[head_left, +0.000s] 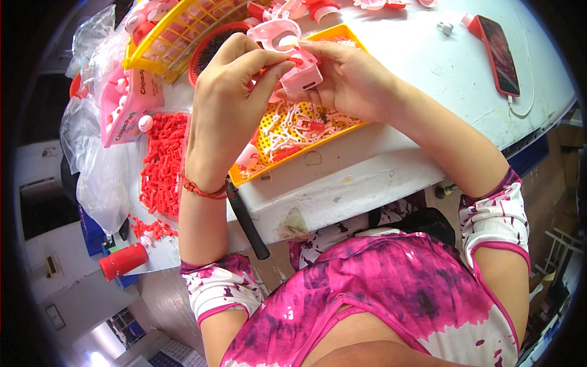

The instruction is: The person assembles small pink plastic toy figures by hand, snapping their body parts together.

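Over the yellow tray (333, 142), my right hand (358, 76) holds a pink plastic toy part (304, 78) with a dark slot in its side. A pink rounded frame (273, 32) with a white inner piece stands just above it, and I cannot tell whether the two are joined. My left hand (227, 101) is closed in a pinch against the toy part. A small red piece (297, 62) shows at its fingertips. Thin pale pink pieces (293, 127) and a few red ones lie in the tray below.
Left of the tray, a clear container holds many small red parts (164, 153). Beyond it stand a pink box (143, 92), a yellow basket (174, 30) and plastic bags (101, 177). A black handle (247, 223) overhangs the table edge. A charging phone (498, 55) lies far right.
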`<control>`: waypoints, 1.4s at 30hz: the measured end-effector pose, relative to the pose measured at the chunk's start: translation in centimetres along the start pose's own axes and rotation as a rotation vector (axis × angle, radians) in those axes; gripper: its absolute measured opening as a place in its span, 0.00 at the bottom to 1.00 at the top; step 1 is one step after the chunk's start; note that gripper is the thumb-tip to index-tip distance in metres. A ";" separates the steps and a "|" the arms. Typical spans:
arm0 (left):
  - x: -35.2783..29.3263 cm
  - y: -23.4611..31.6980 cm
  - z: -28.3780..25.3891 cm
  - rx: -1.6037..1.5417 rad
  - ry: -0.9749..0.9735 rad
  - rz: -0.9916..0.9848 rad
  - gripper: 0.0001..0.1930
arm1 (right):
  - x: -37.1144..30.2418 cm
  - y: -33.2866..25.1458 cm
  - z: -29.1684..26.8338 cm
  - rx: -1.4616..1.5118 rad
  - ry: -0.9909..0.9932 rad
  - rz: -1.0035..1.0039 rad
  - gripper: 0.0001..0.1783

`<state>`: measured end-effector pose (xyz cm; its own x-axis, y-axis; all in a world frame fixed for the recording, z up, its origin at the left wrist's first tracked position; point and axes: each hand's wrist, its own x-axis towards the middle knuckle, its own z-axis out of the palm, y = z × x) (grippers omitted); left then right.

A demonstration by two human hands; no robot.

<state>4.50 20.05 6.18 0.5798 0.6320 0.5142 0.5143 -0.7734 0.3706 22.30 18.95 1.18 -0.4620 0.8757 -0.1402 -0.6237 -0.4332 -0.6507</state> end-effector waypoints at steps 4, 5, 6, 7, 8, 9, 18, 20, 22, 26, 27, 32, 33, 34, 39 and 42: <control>0.2 -0.2 0.0 0.014 0.004 0.053 0.05 | 1.1 0.4 -2.9 0.207 -0.455 -0.037 0.19; 0.3 -0.3 0.1 0.035 0.010 0.078 0.05 | 1.0 0.3 -3.0 0.188 -0.455 -0.048 0.20; 0.3 -0.4 0.1 0.036 0.011 0.077 0.05 | 0.8 0.2 -2.7 0.168 -0.455 -0.059 0.20; 0.3 -0.6 0.2 0.040 0.015 0.102 0.06 | 0.7 0.2 -2.5 0.167 -0.456 -0.059 0.20; 0.3 -0.7 0.3 0.044 0.019 0.126 0.06 | 0.6 0.2 -2.3 0.211 -0.411 -0.004 0.20; 0.3 -0.9 0.4 0.046 0.020 0.126 0.06 | 0.5 0.2 -2.0 0.254 -0.368 0.052 0.19; 0.0 -0.1 0.5 0.004 0.024 0.053 0.08 | 1.1 -1.0 -3.0 0.139 -0.581 -0.017 0.22; 0.0 -0.7 -0.1 -0.169 0.035 -0.015 0.08 | 0.7 -1.8 -2.6 0.169 -0.539 -0.003 0.23; 0.6 0.0 -0.1 -0.562 0.153 -0.206 0.10 | 0.7 -2.8 -3.2 0.236 -0.497 -0.034 0.25; 0.2 -2.3 -2.9 -0.197 0.015 -0.113 0.07 | 0.7 -4.1 -2.2 0.352 -0.279 -0.139 0.20; 0.1 -2.3 -3.2 -0.047 -0.122 -0.144 0.07 | 0.7 -4.4 -2.4 0.406 -0.306 -0.133 0.22; -0.5 -2.2 -0.3 0.167 -0.362 -0.082 0.13 | 0.5 -3.6 -2.3 0.360 -0.284 -0.196 0.23; -0.5 -2.4 -0.1 0.166 -0.361 -0.083 0.13 | 0.6 -3.2 -2.7 0.352 -0.277 -0.204 0.23; -0.5 -2.6 0.1 0.204 -0.354 -0.029 0.13 | 0.7 -2.8 -3.0 0.344 -0.271 -0.211 0.23; 0.1 -3.0 -4.0 -0.064 -0.127 -0.149 0.14 | 1.3 -1.8 -3.4 0.423 -0.402 -0.156 0.24; 0.2 -2.2 -5.2 -0.426 0.106 -0.221 0.16 | 0.6 -0.8 -2.2 0.374 -0.316 -0.108 0.25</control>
<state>0.21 21.62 9.51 0.4074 0.7919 0.4548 0.3007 -0.5866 0.7520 23.93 20.27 -0.05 -0.5144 0.8376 0.1837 -0.8352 -0.4409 -0.3285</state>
